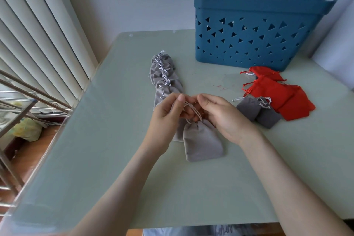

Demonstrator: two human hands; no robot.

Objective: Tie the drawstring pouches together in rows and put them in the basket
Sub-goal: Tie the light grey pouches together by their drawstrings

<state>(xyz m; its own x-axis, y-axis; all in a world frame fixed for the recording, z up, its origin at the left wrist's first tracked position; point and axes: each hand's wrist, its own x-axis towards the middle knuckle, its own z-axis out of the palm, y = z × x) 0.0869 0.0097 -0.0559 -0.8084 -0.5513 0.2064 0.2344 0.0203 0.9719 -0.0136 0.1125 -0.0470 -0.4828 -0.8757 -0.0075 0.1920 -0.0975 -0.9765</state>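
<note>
Forearms came in from 6 o'clock and met over mid-table (115,136). Left hand (168,113) pinched a cord (193,110) between thumb and forefinger. Right hand (220,115) had fingers curled round the same cord just beside it, back of hand up. Cord ran down to the neck of a grey pouch (203,142), which lay flat at 6 o'clock of the hands, mouth toward them. Row (164,76) of grey pouches, knotted neck to neck, ran from under the left hand toward 12 o'clock. Step judged: tying this pouch onto the row's near end. Next move likely calls for both hands drawing the knot snug without dragging the light pouches out of line. Two loose pouches (256,111), grey, lay at 3 o'clock, touching a red heap (277,94) at 2 o'clock; whether the red ones were tied, could not tell. Basket (249,30), blue, stood at 1 o'clock by the far edge, contents hidden. Obstacle judged: its tall wall, which a finished row must clear. Off-table at 9 o'clock: blinds (38,34), a metal rack (19,92).
</note>
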